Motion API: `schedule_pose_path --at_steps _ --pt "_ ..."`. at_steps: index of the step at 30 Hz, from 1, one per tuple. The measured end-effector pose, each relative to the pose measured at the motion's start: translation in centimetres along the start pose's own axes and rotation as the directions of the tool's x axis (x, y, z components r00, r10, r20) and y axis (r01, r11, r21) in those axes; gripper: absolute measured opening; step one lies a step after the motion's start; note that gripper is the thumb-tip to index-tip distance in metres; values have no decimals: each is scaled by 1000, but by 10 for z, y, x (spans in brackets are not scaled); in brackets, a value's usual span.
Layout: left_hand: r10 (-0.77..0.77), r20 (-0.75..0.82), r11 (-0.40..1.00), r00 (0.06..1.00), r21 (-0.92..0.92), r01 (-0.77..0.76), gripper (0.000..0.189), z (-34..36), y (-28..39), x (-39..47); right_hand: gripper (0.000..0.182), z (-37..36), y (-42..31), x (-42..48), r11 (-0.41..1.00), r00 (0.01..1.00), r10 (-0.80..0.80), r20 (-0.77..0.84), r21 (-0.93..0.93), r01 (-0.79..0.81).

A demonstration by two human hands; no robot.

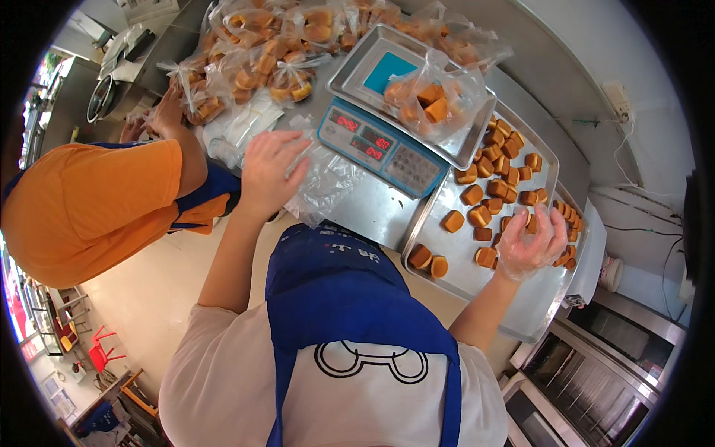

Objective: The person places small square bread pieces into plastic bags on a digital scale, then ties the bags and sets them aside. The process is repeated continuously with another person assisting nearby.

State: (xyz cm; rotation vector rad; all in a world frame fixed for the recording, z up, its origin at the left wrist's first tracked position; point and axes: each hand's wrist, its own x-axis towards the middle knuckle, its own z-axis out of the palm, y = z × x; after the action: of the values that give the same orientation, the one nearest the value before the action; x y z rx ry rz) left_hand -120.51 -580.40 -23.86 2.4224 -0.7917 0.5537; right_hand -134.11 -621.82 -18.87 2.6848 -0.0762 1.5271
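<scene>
My left hand is bare and holds nothing, its fingers apart, over clear plastic bags at the table's near edge. In a clear plastic glove, my right hand is above a metal baking tray of small browned bread rolls. Its thumb and fingers are spread, and some rolls are partly hidden behind it. Between my hands stands a blue digital scale with lit red digits. A metal pan rests on it, carrying an open clear bag of rolls.
Tied bags of bread are heaped along the table's back left. A co-worker in an orange shirt works close on my left, hands near those bags. Another tray of rolls lies at right, with metal ovens below. A red chair stands behind.
</scene>
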Motion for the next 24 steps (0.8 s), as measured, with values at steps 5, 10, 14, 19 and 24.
schedule_pose_path --at_steps 5,10,14,19,24 --pt "-72 -147 996 987 -55 64 29 -11 3 19 29 -15 3 -29 991 991 131 -33 0 -131" --pt "-46 -136 992 990 -124 29 29 4 15 30 32 -4 -7 -4 973 986 164 27 160 -167" --pt "46 -109 992 993 -110 -58 30 22 27 33 16 43 -25 51 929 989 86 124 348 -125" --pt "53 -26 990 998 -130 -56 29 21 42 16 21 153 -65 96 989 665 -40 746 126 -82" --pt "-10 75 994 997 -110 19 29 28 37 -25 37 249 -90 86 991 414 92 906 -125 55"
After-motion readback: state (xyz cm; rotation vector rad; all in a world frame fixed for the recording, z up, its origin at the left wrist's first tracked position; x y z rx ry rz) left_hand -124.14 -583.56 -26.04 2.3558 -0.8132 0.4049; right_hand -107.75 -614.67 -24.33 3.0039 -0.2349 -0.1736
